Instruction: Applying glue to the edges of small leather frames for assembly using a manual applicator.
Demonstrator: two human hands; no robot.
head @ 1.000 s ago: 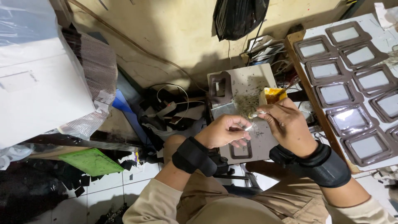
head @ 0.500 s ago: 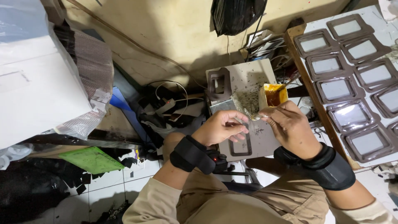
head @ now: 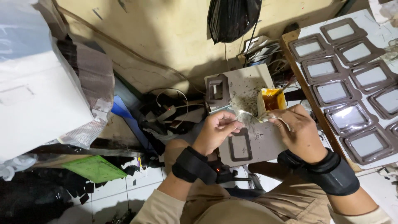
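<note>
At the bottom of the frame sit the person's knees in tan trousers, with a black wrist band on each arm. Just above them, in the middle, the left hand (head: 215, 130) is curled shut, its fingers pinching one end of a thin pale strip (head: 248, 115). The right hand (head: 298, 130) is curled too and pinches the other end. The strip is stretched between the two hands, above a grey board (head: 265, 141) that rests on the lap. Its long way runs across the frame, from left to right, and it rises a little at the left end.

A second ago the hands were closer together and lower in the frame. Now they are a bit further apart, so the strip looks pulled out longer and tighter. I think the pulling step is well under way.

On the board below the left hand lies a dark frame piece (head: 240, 145). Just above the right hand stands a small tub of orange glue (head: 271, 99). Further up the board is another dark frame (head: 217, 89).

On the right of the frame is a bench (head: 302, 79) with rows of brown frames (head: 331, 91). At the top hangs a black bag (head: 232, 18).
</note>
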